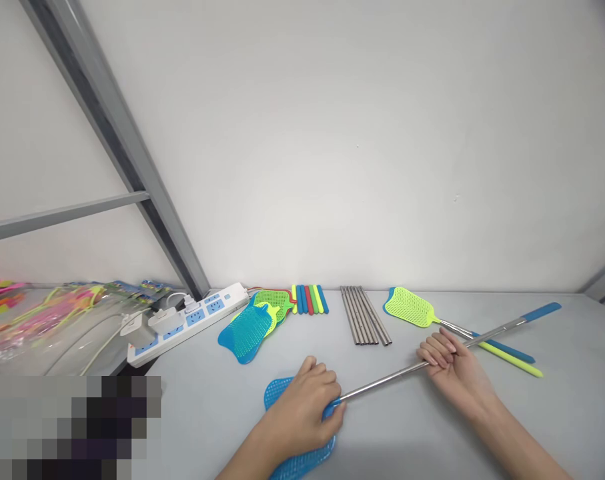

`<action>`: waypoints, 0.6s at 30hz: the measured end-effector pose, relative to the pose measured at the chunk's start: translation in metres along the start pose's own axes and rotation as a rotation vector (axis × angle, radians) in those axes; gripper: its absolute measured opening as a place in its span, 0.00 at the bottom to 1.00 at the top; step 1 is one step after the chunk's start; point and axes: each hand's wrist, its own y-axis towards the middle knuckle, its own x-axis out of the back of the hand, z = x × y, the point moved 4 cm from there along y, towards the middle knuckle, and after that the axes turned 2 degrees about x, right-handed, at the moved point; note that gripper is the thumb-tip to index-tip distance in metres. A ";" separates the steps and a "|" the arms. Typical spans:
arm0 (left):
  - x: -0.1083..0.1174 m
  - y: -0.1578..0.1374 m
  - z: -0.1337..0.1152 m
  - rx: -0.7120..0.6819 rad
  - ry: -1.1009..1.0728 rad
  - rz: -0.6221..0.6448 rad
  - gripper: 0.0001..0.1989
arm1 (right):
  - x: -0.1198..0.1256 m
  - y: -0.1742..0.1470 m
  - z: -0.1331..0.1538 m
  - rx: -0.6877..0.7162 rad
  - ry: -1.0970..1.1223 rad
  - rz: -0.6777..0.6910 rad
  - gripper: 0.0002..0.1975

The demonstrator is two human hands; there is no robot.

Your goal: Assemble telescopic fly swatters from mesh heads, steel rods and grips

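Note:
A blue fly swatter with a metal rod and a blue handle end lies slanted between my hands, its mesh head low at the front. My left hand is closed round the neck where the blue head meets the rod, covering part of the mesh. Further along, my right hand has its fingers curled round the metal rod. Behind the right hand, a yellow-green fly swatter lies over a blue one, their handles crossing under the held rod.
Loose swatter heads overlap at the left, beside several coloured handle sleeves. Several metal tubes lie in a row at mid-table. A white power strip with plugs and cables borders plastic-wrapped items. A grey metal post stands left.

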 end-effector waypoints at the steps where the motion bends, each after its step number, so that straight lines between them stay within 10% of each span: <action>1: -0.002 0.000 -0.002 -0.013 0.002 0.014 0.07 | 0.001 0.000 0.001 0.020 -0.009 -0.009 0.16; 18: -0.016 -0.004 -0.008 -0.056 0.016 0.087 0.11 | 0.013 -0.011 -0.017 0.155 0.042 -0.112 0.18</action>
